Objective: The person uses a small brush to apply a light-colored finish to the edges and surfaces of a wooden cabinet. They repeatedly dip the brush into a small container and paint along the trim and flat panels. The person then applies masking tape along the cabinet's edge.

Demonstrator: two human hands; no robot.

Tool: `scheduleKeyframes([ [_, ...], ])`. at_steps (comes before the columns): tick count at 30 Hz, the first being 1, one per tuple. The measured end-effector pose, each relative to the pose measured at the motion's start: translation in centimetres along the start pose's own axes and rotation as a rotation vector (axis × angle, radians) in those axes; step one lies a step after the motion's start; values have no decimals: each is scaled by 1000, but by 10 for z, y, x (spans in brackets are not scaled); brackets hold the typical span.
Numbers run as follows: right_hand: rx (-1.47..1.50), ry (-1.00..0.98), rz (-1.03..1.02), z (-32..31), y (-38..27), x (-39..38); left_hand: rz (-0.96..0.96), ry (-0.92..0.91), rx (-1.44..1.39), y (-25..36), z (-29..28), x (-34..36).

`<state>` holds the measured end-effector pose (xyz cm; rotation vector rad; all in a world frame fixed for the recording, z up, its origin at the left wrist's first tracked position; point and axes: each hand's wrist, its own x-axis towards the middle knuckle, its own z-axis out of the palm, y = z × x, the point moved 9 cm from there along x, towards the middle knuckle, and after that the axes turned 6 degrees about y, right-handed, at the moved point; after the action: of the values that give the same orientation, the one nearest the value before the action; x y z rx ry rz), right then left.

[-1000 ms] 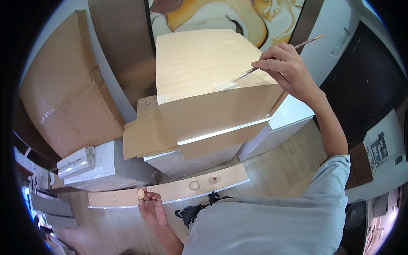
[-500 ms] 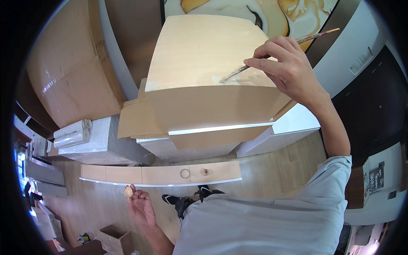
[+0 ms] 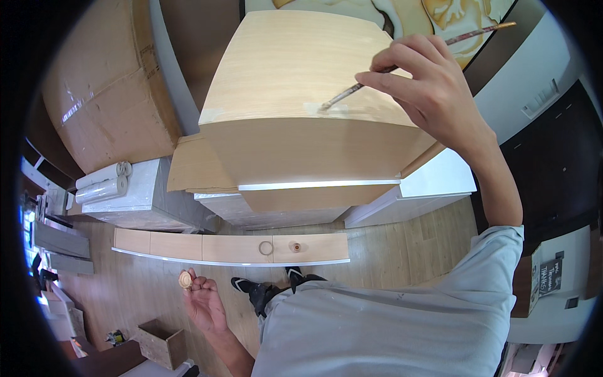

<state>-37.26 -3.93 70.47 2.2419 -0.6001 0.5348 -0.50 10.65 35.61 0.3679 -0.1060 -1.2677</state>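
Note:
My right hand (image 3: 433, 94) pinches a slim paintbrush (image 3: 342, 95) with a red and brown handle. Its bristle tip touches the top of a pale wood-veneer cabinet (image 3: 289, 63), close to the front edge. Around the tip lies a whitish wet-looking patch (image 3: 314, 108); another light patch (image 3: 212, 115) marks the left front corner. Low on the left, my left hand (image 3: 207, 305) grips a small round tan lid or dish (image 3: 185, 280) between thumb and fingers. What the dish contains is too small to make out.
Below the cabinet lies a long pale board (image 3: 220, 249) bearing a ring (image 3: 266, 248) and a small round piece (image 3: 296, 247). Wrapped white boxes (image 3: 141, 191) and plastic rolls (image 3: 103, 188) stand left, under a large cardboard box (image 3: 103, 94). A wooden bin (image 3: 162, 344) sits lower left.
The brush tip has shifted slightly left along the cabinet's front edge. My left hand keeps the small round dish. The whole view has tilted slightly.

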Motion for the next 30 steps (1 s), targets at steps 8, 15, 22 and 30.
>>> scheduleKeyframes([
  [8,58,7,-30,7,-3,2,7,-12,2,-3,6,1],
  [15,62,36,-46,6,-6,9,2,-4,-1,-7,8,3],
  [22,58,13,-58,11,-4,6,1,-10,17,-11,10,5],
  [30,53,15,-57,10,-3,0,-16,-22,-3,-15,11,8],
])
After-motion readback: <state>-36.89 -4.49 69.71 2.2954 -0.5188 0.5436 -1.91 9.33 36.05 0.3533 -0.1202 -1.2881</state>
